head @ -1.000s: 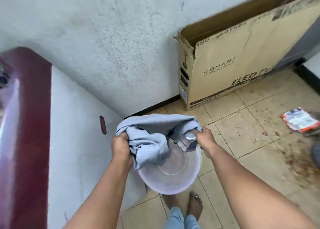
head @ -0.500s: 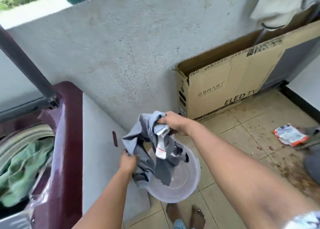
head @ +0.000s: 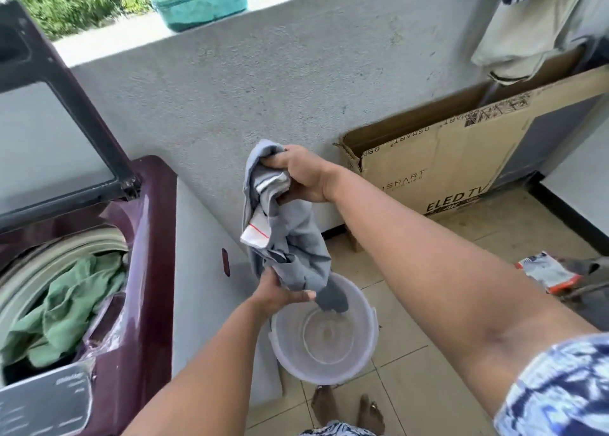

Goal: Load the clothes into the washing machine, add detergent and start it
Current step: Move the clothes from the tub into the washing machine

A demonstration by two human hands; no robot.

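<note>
A grey garment (head: 290, 234) with white labels hangs between both hands above a translucent bucket (head: 324, 332) on the floor. My right hand (head: 303, 175) grips its top end, raised high. My left hand (head: 278, 292) grips its lower part just over the bucket's rim, and the garment's tail dips into the bucket. At the left stands a maroon top-loading washing machine (head: 148, 238) with its lid (head: 49, 132) up. A green cloth (head: 66, 304) lies in the drum.
A large cardboard TV box (head: 461, 162) leans against the grey wall. A small packet (head: 547, 272) lies on the tiled floor at the right. Clothes (head: 534, 27) hang at the top right. A green basket (head: 197, 0) sits on the wall ledge. My bare feet (head: 346, 409) are below the bucket.
My right hand has lifted the garment's top end higher, stretching it out of the bucket. The view has swung up and left, bringing the open machine and its green cloth into sight.
</note>
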